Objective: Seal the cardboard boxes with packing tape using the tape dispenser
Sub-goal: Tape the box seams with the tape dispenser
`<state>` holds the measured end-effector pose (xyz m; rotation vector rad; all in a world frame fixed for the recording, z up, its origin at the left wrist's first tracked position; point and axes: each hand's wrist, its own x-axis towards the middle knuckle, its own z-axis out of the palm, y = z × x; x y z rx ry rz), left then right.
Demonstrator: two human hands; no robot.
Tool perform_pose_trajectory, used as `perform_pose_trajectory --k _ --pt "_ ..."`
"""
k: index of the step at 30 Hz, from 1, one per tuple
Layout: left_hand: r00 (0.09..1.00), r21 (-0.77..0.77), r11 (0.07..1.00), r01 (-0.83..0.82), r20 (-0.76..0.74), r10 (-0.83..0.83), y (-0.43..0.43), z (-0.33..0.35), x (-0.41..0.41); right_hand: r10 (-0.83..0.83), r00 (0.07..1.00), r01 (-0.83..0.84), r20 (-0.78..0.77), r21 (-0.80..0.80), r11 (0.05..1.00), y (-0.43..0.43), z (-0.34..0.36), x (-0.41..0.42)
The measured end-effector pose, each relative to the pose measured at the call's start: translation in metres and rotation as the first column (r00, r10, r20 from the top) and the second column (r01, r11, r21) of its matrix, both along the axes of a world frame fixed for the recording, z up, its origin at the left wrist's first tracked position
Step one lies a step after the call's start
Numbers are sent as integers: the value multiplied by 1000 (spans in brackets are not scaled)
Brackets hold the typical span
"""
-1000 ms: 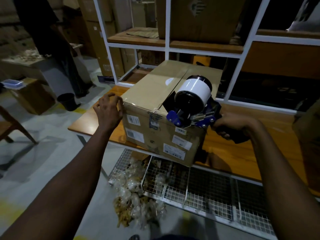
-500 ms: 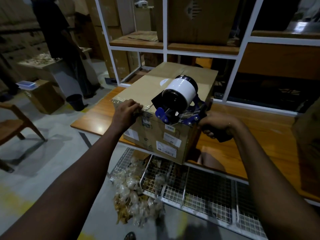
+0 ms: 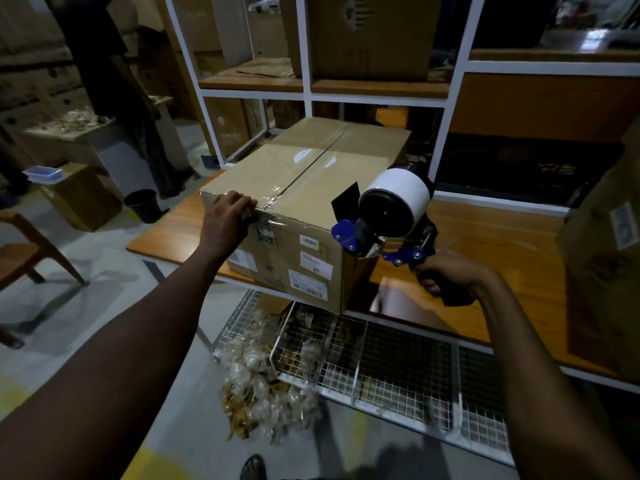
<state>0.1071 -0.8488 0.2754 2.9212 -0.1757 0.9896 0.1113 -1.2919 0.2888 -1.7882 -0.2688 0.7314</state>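
Head camera: left hand point(image 3: 227, 220) is pressing close-set fingers onto tape point(image 3: 270, 199) at the near edge of the cardboard box point(image 3: 311, 181). Right hand point(image 3: 446, 275) is wrapping its fingers round the handle of the tape dispenser point(image 3: 391, 216).

White stickers on cardboard box point(image 3: 304, 209) front — print too small, unreadable.

Brown cardboard box point(image 3: 304, 168) with white barcode labels point(image 3: 307, 279); black-and-blue tape dispenser point(image 3: 381, 237) carrying a white roll point(image 3: 401, 188); orange-brown table point(image 3: 485, 237); white wire-grid baskets point(image 3: 398, 368) below.
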Motion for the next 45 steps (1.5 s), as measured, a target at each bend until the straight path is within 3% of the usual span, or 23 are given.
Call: perform_pose_trajectory --k 4,10,16,25,39,45 --pt "993 42 998 -43 -109 48 -12 3 -5 -10 1000 9 12 46 999 6 -13 -8" --pt "965 107 964 243 -132 -228 -76 -4 -4 -16 999 13 37 62 998 12 -23 -11" --pt "978 31 977 210 -9 -210 -85 -17 -4 -34 994 21 104 128 992 6 -24 -14" --pt "982 -7 982 191 12 -191 -90 -17 -6 -168 983 156 76 141 978 -28 -67 -34" --pt "981 -17 981 194 -5 -194 -91 -16 -6 -71 990 70 118 8 997 10 -83 -12" --pt "982 2 982 189 0 -189 -93 -15 -7 -52 999 52 11 72 996 8 -86 -5"
